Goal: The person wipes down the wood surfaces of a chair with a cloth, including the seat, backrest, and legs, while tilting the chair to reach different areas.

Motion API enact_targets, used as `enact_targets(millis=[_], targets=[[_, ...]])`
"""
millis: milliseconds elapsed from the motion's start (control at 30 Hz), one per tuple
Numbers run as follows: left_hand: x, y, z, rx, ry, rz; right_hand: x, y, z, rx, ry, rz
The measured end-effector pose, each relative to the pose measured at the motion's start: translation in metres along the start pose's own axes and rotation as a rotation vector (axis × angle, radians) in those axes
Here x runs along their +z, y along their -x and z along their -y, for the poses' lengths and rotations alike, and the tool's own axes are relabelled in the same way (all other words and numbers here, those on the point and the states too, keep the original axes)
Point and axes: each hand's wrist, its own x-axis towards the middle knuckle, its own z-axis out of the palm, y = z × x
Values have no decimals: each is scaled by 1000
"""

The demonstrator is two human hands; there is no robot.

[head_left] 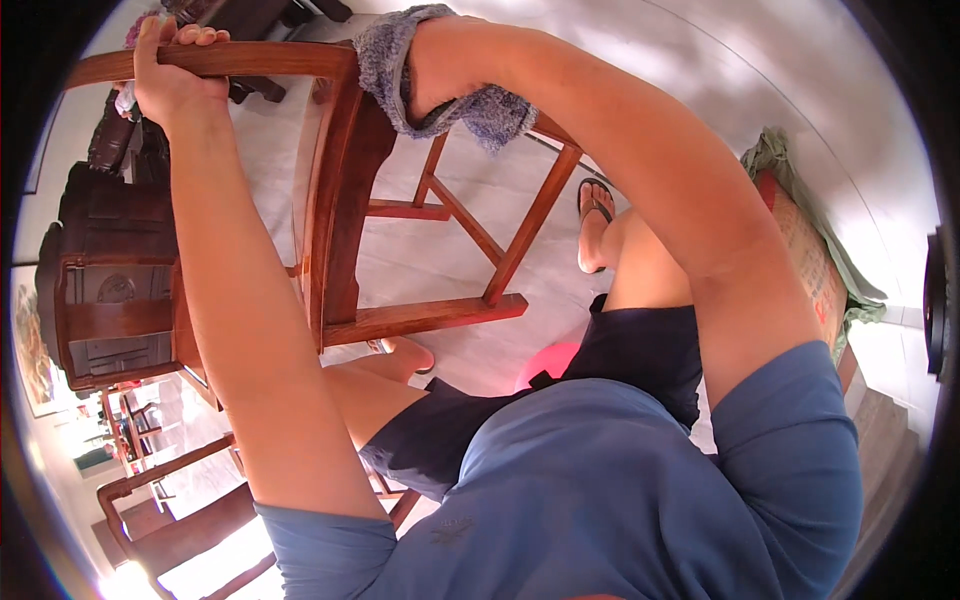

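A reddish-brown wooden chair (345, 200) is tilted in front of me, its legs and crossbars showing between my arms. My left hand (180, 80) is closed around its long curved rail at the upper left. At the rail's right end, a fuzzy grey-blue rag (382, 62) drapes around my right hand (430, 80) and lies against the wood. The rag covers my right fingers, and a loose fold of it hangs below the wrist.
Dark carved wooden furniture (115, 280) stands at the left, with another wooden chair (190, 535) at the lower left. A pink rounded object (553, 362) is between my legs. On the right, a printed sack (808, 250) with green sheeting (775, 155) stands near the wall.
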Motion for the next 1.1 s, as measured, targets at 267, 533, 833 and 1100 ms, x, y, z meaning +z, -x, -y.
enact_targets(millis=[267, 533, 833, 1100], targets=[[-9, -5, -1, 17, -5, 51, 98, 45, -49, 86, 198, -691], [-3, 5, -9, -100, 57, 48, 123, 76, -60, 335, 165, -493], [6, 19, -7, -39, 58, 67, 97, 9, -13, -175, 255, -943], [-31, 9, -20, -20, 80, 64, 17, 5, 33, 146, 10, -111]])
